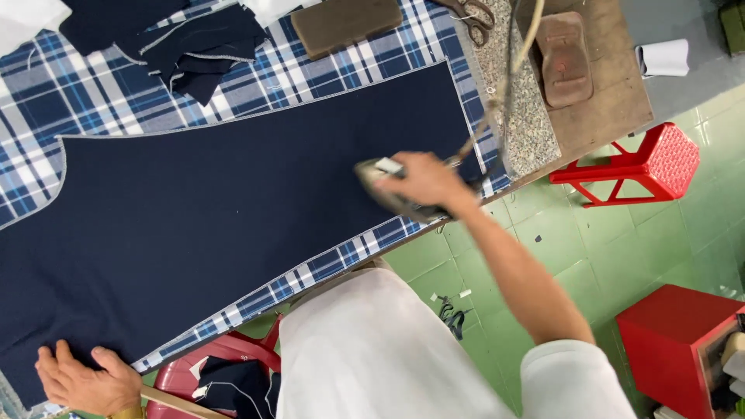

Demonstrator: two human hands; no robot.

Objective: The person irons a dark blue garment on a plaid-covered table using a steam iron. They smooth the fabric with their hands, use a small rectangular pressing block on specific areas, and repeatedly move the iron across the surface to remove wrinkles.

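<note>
Navy cloth (209, 209) lies spread flat across our plaid-covered worktop (46, 101), reaching from the near left corner to the right edge. At that near left corner our left hand (81, 382) presses down on the fabric with fingers spread, holding it taut. Over by the right edge our right hand (427, 180) is wrapped tight around the handle of an iron (392, 194), whose sole rests on the cloth. We judge the pressing step is in hand; the next move calls for a steady glide leftward while the cloth is kept smooth.
</note>
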